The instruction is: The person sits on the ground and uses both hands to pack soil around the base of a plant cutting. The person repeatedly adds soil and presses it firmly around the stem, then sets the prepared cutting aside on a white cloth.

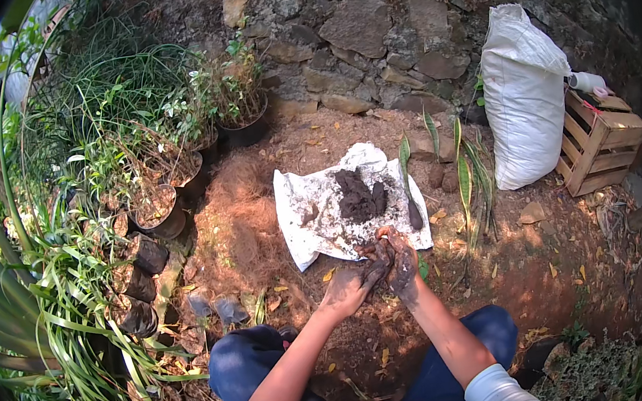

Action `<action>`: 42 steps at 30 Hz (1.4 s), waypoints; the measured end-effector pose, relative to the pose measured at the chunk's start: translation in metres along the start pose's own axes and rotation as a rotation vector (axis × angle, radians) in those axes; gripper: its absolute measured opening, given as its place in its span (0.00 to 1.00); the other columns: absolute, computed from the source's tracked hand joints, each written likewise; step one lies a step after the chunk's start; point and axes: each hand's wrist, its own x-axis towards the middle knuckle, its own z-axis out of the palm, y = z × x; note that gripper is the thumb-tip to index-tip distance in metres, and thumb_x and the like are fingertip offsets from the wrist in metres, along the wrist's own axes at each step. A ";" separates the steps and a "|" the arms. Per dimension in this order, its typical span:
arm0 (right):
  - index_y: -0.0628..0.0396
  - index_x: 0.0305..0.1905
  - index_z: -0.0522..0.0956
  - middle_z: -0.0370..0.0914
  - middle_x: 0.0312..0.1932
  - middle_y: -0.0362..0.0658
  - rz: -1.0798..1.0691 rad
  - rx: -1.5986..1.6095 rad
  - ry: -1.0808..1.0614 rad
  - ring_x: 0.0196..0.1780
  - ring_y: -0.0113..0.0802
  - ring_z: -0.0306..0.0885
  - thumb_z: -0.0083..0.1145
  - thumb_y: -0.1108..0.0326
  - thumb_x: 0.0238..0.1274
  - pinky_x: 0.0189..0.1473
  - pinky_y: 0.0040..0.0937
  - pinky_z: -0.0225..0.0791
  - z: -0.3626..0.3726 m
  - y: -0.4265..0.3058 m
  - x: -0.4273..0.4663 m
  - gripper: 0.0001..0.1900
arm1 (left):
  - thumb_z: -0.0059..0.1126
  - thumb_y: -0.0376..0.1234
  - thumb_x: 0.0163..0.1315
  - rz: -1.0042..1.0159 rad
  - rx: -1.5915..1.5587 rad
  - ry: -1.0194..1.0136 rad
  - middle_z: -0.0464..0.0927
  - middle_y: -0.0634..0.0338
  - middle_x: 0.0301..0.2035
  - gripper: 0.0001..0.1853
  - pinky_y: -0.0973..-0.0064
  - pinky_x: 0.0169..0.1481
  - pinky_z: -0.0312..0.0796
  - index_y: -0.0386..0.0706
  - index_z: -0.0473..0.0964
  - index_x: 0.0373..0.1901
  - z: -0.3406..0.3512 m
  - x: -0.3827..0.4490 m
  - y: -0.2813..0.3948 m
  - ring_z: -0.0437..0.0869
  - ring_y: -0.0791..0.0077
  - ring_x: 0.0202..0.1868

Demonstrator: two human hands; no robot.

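Note:
My left hand [352,287] and my right hand [402,269] meet in front of me, both smeared with dark mud. Their fingers overlap at the near edge of a white woven sack [326,242] spread on the ground; whether anything is between the palms is hidden. Beyond them, a mound of dark wet soil [355,196] sits on the sack, with a smaller lump [379,196] at its right side. A snake plant leaf [405,159] lies along the sack's right edge, its lower end encased in a dark mud lump [415,215].
More snake plant leaves [464,175] and brown balls [436,175] lie to the right. Brown fibre [244,216] spreads left of the sack, near potted plants [161,212]. A full white sack [527,106] and a wooden crate [605,142] stand before the stone wall [364,21].

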 end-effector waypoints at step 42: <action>0.55 0.39 0.71 0.72 0.33 0.43 -0.013 0.014 -0.080 0.40 0.39 0.73 0.46 0.63 0.62 0.49 0.41 0.68 0.000 -0.027 -0.004 0.08 | 0.31 0.50 0.68 -0.095 -0.739 -0.143 0.75 0.58 0.31 0.26 0.74 0.45 0.63 0.36 0.70 0.42 0.005 0.015 0.000 0.72 0.73 0.34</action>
